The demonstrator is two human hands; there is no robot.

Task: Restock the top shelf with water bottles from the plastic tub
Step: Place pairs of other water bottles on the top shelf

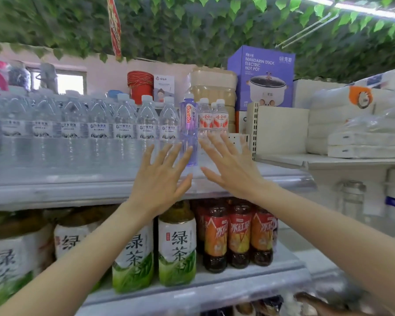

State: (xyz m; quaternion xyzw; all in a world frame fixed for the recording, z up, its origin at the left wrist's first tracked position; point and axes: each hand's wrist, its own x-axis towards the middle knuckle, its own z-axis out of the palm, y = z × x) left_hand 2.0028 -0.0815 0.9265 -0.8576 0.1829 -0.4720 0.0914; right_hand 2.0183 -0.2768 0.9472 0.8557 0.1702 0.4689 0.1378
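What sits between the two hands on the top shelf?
In the head view, the purple Ganten bottle stands upright between the left hand and right hand.

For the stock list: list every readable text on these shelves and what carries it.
"MANDARIN DUCK ELECTRIC HOT POT": purple cardboard box.
"Ganten": tall violet plastic bottle.
"绿茶": white-and-green labelled tea bottles.
"冰红…": dark bottles with red-orange labels.
clear plastic water bottles: labels too blurred to read.

Clear glossy plastic water bottles (123, 124) crowd the smooth shelf (55, 190); right of them, a purple bottle (188, 131), translucent and shiny.
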